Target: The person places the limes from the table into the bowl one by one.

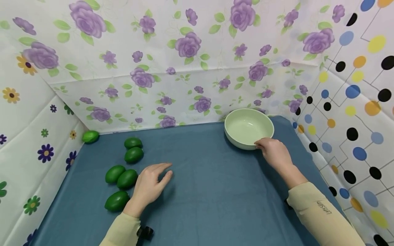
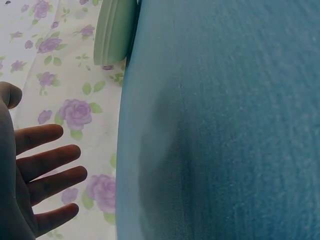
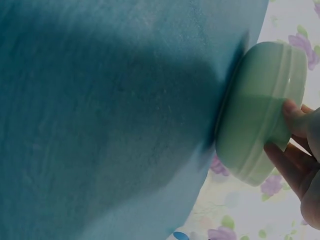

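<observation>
A pale green bowl (image 1: 243,136) stands upright at the back right of the blue cloth, its inside bare. My right hand (image 1: 274,152) grips the bowl's near rim; in the right wrist view, the thumb and a finger (image 3: 285,165) lie against its outer wall. Over the cloth at left centre hovers my left hand (image 1: 149,184), palm down, fingers extended and apart from the thumb. Nothing is in it, as the left wrist view of the spread fingers (image 2: 52,160) also shows. Just left of this hand lie glossy dark green oval fruits, including one (image 1: 127,179) close by the knuckles.
Two more dark green fruits (image 1: 133,154) touch each other farther back, and another (image 1: 117,201) lies by the left wrist. A brighter green fruit (image 1: 90,136) sits in the back left corner. Patterned sheets (image 1: 184,85) wall the blue cloth (image 1: 209,191) at the back and sides.
</observation>
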`<state>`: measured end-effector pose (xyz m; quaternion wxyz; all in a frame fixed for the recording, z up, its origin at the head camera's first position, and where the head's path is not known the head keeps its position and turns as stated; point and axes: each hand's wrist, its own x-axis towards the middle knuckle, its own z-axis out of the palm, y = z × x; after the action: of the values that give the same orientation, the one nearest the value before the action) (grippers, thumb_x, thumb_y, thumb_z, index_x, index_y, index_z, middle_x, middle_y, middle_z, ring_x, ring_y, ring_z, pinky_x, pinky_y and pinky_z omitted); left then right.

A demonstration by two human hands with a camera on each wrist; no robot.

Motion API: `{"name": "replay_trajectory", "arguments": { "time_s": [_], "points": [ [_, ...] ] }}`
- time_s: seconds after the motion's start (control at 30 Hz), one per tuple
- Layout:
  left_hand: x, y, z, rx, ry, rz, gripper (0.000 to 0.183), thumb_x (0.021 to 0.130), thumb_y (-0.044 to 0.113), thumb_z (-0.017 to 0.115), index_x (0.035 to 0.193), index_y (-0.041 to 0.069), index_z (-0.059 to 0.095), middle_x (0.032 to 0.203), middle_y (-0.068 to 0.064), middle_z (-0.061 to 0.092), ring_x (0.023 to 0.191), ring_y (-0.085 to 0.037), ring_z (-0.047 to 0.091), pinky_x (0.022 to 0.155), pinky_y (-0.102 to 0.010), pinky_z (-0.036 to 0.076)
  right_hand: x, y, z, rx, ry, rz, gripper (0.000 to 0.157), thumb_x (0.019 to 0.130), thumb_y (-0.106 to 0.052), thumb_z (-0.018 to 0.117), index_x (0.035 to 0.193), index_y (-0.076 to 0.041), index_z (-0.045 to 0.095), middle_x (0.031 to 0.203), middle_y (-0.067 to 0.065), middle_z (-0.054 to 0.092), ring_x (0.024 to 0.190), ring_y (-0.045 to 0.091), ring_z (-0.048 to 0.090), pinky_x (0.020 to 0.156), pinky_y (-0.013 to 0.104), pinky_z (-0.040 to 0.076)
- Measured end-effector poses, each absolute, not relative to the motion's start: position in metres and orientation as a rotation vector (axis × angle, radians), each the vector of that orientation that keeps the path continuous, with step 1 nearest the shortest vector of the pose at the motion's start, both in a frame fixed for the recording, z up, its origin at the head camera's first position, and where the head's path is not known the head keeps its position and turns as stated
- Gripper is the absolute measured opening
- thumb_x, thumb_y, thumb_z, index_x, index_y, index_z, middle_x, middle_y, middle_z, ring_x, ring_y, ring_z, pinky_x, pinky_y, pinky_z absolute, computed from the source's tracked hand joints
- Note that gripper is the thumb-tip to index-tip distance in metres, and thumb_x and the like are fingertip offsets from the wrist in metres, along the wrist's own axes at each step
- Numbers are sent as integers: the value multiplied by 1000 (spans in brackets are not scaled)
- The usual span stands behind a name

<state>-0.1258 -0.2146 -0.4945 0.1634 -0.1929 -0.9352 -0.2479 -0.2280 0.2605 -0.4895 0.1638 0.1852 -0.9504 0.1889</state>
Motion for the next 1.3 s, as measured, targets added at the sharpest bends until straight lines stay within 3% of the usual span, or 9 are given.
{"name": "replay_trajectory", "arguments": {
  "time_s": [0.13, 0.37, 0.6, 0.83, 1.1, 1.3],
  "points": [
    [-126, -215, -493, -557, -2647, -705, 32, 105, 31, 71, 131, 13, 79, 127, -8, 77, 114, -31, 73, 98, -55, 58, -227, 259, -492, 532, -2657, 570, 15, 94, 1, 80, 108, -3, 83, 107, 15, 80, 96, 37, 76, 82, 57, 61],
    [-126, -216, -492, -557, -2636, -702, 38, 109, 40, 64, 131, 13, 78, 127, -8, 76, 116, -31, 72, 101, -55, 56, -222, 256, -497, 525, -2612, 604, 17, 94, 6, 78, 106, -5, 83, 104, 12, 80, 94, 34, 78, 80, 55, 62],
    [-124, -215, -495, -538, -2647, -704, 34, 107, 33, 69, 131, 12, 78, 128, -9, 76, 119, -32, 71, 103, -57, 55, -212, 249, -499, 534, -2596, 586, 18, 94, 7, 77, 106, -6, 83, 104, 10, 80, 92, 31, 78, 80, 53, 63],
    [-115, -215, -497, -508, -2682, -735, 39, 109, 41, 64, 132, 14, 78, 130, -8, 75, 121, -32, 70, 104, -58, 54, -198, 244, -501, 589, -2553, 641, 20, 91, 9, 79, 102, -7, 82, 100, 6, 80, 88, 27, 77, 75, 49, 64],
    [-101, -222, -499, -454, -2648, -810, 33, 109, 37, 66, 134, 18, 77, 131, -5, 75, 122, -32, 69, 102, -58, 55, -181, 235, -500, 674, -2562, 638, 24, 90, 12, 79, 103, -8, 83, 109, 10, 80, 103, 30, 77, 81, 48, 64],
    [-88, -232, -497, -446, -2624, -847, 31, 108, 31, 68, 134, 17, 77, 131, -5, 75, 123, -32, 69, 101, -58, 55, -170, 229, -501, 755, -2515, 611, 25, 87, 12, 81, 97, -11, 83, 107, 8, 81, 106, 29, 77, 81, 45, 65]
  ]
}}
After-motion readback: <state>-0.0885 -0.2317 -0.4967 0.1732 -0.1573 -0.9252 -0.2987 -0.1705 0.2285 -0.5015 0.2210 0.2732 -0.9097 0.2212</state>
